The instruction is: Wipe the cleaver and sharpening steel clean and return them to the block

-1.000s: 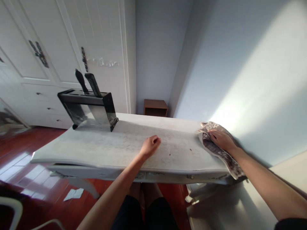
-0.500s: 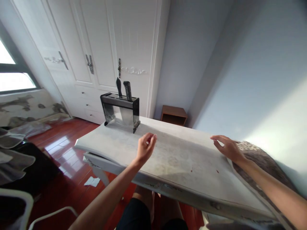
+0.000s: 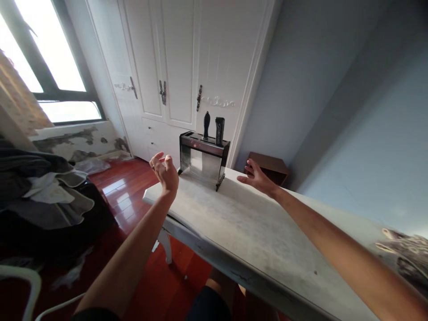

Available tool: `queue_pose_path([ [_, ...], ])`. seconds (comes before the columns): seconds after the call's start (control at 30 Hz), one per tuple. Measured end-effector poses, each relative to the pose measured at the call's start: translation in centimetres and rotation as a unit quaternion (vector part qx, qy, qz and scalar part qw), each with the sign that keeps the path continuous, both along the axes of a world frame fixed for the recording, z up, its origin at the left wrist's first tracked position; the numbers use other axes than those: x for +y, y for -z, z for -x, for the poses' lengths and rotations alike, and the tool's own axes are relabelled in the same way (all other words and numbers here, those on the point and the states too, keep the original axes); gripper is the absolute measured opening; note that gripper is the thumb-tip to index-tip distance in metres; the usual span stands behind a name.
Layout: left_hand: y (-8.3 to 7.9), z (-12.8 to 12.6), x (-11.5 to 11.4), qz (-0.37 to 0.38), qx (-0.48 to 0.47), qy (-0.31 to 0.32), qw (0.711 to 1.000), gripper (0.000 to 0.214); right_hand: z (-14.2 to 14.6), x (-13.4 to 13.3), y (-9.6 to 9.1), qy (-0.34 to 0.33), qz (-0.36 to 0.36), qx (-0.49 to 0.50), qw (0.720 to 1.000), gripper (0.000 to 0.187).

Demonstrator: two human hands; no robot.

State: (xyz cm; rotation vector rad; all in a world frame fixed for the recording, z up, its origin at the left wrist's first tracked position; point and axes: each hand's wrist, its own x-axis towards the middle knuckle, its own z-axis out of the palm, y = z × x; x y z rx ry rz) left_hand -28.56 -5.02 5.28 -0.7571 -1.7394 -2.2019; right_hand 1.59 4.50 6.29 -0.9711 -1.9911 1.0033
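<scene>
A black and silver knife block point(image 3: 204, 162) with clear sides stands upright at the far left part of the white table point(image 3: 247, 223). Two black handles rise from its top slots: a rounded one point(image 3: 206, 125) and a broader, flatter one point(image 3: 220, 130). Just left of the block, my left hand point(image 3: 164, 171) is raised with fingers bent and apart, holding nothing. My right hand point(image 3: 257, 178) is to the right of the block, its fingers spread and also free of any object. Neither hand touches the block.
Behind the table are a white wardrobe point(image 3: 180, 67) and a small brown cabinet point(image 3: 272, 167). Piled clothes point(image 3: 50, 191) lie to the left, near a white chair frame point(image 3: 30, 276). A patterned grey-brown cloth point(image 3: 408, 249) is at the right.
My view has turned left. My left hand has moved to the left side of the knife block, and my right hand has come in from the far right toward it. The fingers have spread.
</scene>
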Motion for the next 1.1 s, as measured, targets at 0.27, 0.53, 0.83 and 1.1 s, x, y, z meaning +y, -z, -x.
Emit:
queue_pose_path([
  [0.27, 1.8, 4.0, 3.3, 0.115, 0.010, 0.176, 0.978, 0.055, 4.8, 0.0, -1.4, -0.005, 0.070, -0.017, 0.997, 0.129],
  [0.53, 2.2, 4.0, 5.0, 0.063, 0.114, 0.346, 0.929, 0.049, 6.6, 1.2, -0.3, -0.041, 0.054, 0.044, 0.997, 0.119],
  [0.83, 2.9, 4.9, 6.5, 0.105, 0.120, 0.344, 0.925, 0.036, 8.3, 2.5, 0.6, -0.038, 0.006, 0.052, 0.998, 0.103],
  [1.1, 3.0, 5.6, 6.8, 0.106, 0.040, 0.367, 0.923, 0.028, 8.8, 2.7, 0.6, -0.033, -0.012, 0.079, 0.996, 0.094],
])
